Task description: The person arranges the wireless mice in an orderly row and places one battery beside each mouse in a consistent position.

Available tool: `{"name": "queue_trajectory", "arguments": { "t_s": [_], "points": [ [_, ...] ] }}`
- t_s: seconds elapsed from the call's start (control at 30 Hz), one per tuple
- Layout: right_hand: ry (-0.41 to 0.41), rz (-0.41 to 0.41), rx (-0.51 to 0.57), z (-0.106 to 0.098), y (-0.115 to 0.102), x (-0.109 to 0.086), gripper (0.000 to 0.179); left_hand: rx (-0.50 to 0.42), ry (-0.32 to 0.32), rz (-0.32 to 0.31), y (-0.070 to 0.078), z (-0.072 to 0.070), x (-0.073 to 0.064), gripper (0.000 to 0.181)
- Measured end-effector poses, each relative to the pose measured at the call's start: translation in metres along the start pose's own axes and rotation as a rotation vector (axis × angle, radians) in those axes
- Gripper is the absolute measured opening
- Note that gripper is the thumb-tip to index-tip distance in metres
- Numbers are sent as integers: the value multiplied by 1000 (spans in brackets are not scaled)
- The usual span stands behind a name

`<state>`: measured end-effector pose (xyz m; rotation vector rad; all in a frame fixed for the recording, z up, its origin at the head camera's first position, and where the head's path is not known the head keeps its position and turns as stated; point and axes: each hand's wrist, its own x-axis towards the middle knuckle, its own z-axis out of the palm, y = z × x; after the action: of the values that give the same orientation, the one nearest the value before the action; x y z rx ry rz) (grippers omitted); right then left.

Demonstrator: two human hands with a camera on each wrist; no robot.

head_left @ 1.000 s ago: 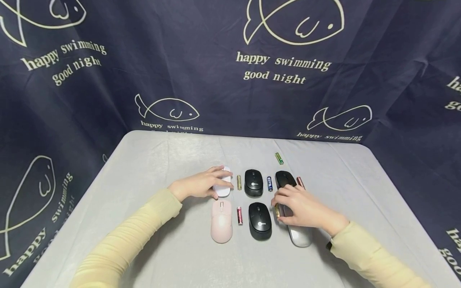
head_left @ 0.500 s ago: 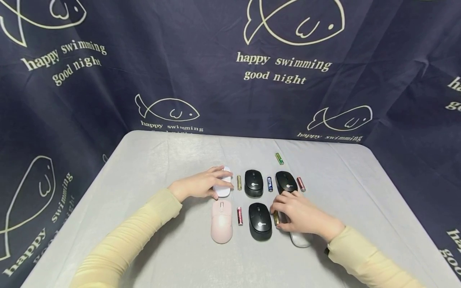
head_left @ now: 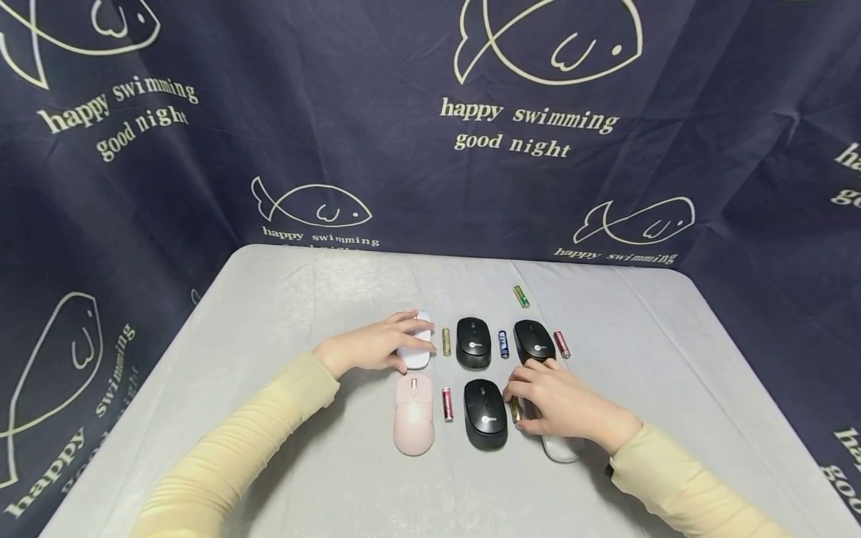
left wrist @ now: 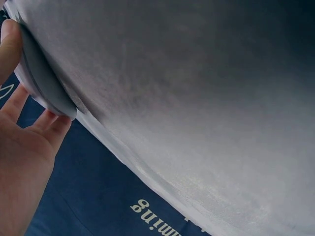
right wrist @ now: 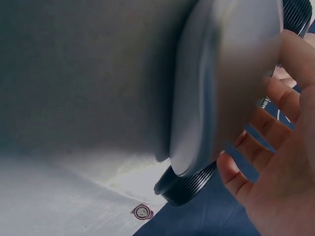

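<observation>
My left hand [head_left: 373,345] holds a white mouse [head_left: 417,357], its fingers across the top and its thumb at the side. In the left wrist view, thumb and fingertips lie on opposite sides of that mouse [left wrist: 47,81]. My right hand [head_left: 561,400] arches over a silver-white mouse [head_left: 561,450], hiding most of it. Its thumb and index finger pinch a gold battery [head_left: 516,409] standing between this mouse and a black mouse [head_left: 486,415]. Beyond the right fingertips sits another black mouse [head_left: 534,338].
A third black mouse [head_left: 474,344] and a pink mouse [head_left: 413,418] share the pale tablecloth [head_left: 336,478]. Between the mice lie a gold-green battery [head_left: 446,342], a blue battery [head_left: 503,344] and a pink-red battery [head_left: 448,404]. A red battery [head_left: 562,344] and green battery [head_left: 522,297] lie farther right and back.
My right hand has shifted slightly toward me along with the gold battery, uncovering the far-right black mouse and the red battery. The left hand has stayed on the white mouse.
</observation>
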<state>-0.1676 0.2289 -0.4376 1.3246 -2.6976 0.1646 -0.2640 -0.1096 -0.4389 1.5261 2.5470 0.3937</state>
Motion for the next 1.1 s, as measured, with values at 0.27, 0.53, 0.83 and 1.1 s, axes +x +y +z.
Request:
{"name": "queue_trajectory", "arguments": {
  "t_s": [0.27,0.53,0.83,1.1],
  "points": [
    [2,-8,2,-3,2,1,39,-4,-1,0,-1,1,0,59],
    [18,-5,25,-13,11,6,39,-5,-13,-18,0,0,0,59],
    [23,25,7,-27,25,14,40,-11,-14,-22,1,-1,-1,59],
    [40,41,5,-36,35,23,38,-18,-14,-22,0,1,0,59]
  ]
}}
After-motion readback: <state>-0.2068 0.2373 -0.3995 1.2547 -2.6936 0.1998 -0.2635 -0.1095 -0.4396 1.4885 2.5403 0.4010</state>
